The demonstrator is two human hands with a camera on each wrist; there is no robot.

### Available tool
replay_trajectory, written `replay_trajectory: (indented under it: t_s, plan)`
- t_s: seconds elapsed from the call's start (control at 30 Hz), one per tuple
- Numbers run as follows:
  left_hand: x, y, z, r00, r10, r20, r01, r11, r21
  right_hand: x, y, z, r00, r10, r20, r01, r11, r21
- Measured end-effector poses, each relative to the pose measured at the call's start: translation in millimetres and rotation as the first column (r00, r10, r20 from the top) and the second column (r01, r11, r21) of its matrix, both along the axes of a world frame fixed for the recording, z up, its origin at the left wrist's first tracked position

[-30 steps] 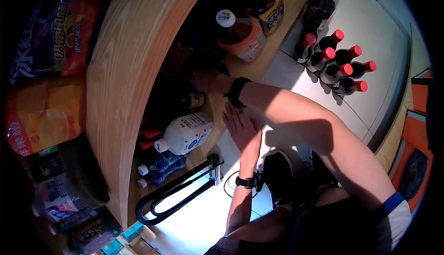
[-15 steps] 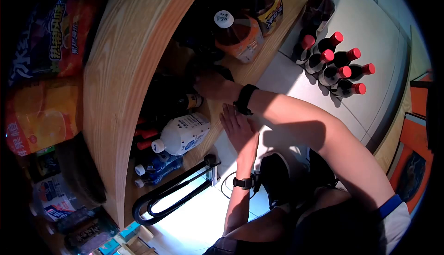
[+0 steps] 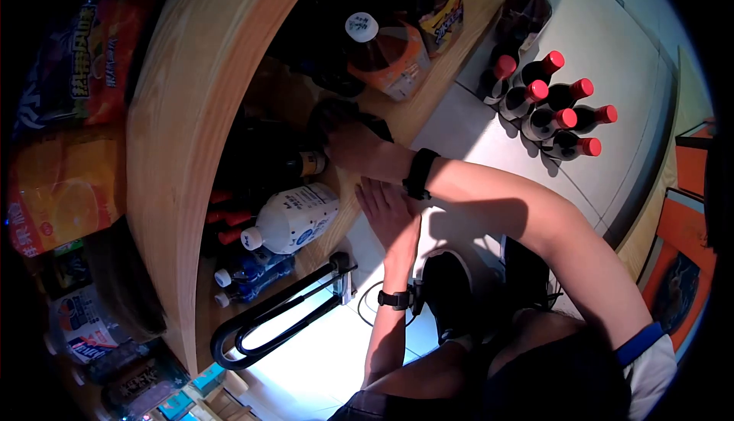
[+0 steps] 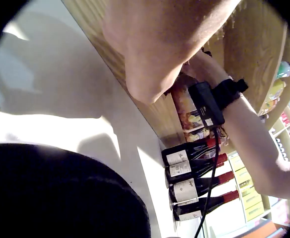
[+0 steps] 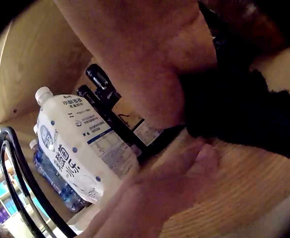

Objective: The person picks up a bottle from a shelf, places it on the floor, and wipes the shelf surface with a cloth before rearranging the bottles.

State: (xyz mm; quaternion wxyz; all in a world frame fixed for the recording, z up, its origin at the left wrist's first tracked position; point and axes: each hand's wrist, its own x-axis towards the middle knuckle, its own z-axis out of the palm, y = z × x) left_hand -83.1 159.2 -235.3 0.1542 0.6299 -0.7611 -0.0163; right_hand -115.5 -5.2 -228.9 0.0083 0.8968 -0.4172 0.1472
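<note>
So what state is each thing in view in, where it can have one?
Black fabric cloth: bunched on the pale wooden shelf.
Right hand: on the cloth, fingers not clear.
Left hand: fingers extended at the shelf's edge.
White plastic bottle: upright, capped.
Orange-labelled plastic bottle: upright, capped.
Dark glass bottles with red tops: upright, grouped, tops on.
Purple-capped plastic bottle: upright, closed.

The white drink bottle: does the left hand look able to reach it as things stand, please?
Probably yes: the left hand lies at the edge of the wooden shelf, near the white drink bottle, and nothing visible stands between them.
</note>
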Motion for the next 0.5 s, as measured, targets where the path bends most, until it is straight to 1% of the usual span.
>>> replay_trajectory:
  t_s: [0.1, 0.13, 0.2, 0.23, 0.33, 0.5]
  plan:
    - [-3.1, -0.2, 3.4, 0.999, 0.034, -0.024, -0.034, 0.999, -0.016, -9.4, 9.9, 1.6, 1.0, 0.024, -0.017, -0.025, 0.999, -0.034]
    - [-2.3, -0.7, 3.0, 1.0, 0.017, -0.009, -0.017, 0.999, -0.032, -11.4, 13.1, 1.5, 1.0, 0.023, -0.011, -0.024, 0.998, -0.06]
    - [-0.9, -2.3, 4.8, 1.0, -0.001, 0.004, 0.001, 0.999, -0.051, -14.4, 20.4, 1.3, 1.0, 0.023, -0.015, -0.023, 0.999, -0.044]
    - [0.5, -1.4, 7.8, 1.0, -0.009, -0.012, 0.01, 1.0, 0.01, -16.0, 22.9, 0.8, 1.0, 0.019, -0.018, -0.02, 0.999, -0.026]
    - [4.2, 1.1, 18.7, 0.999, -0.023, -0.043, 0.027, 0.995, 0.097, -15.4, 25.5, -0.2, 1.0, 0.014, -0.007, -0.014, 1.0, 0.017]
    - [3.8, 8.8, 30.2, 0.996, -0.043, -0.077, 0.054, 0.986, 0.157, -25.1, 34.0, 5.7, 0.999, 0.049, 0.018, -0.05, 0.998, 0.027]
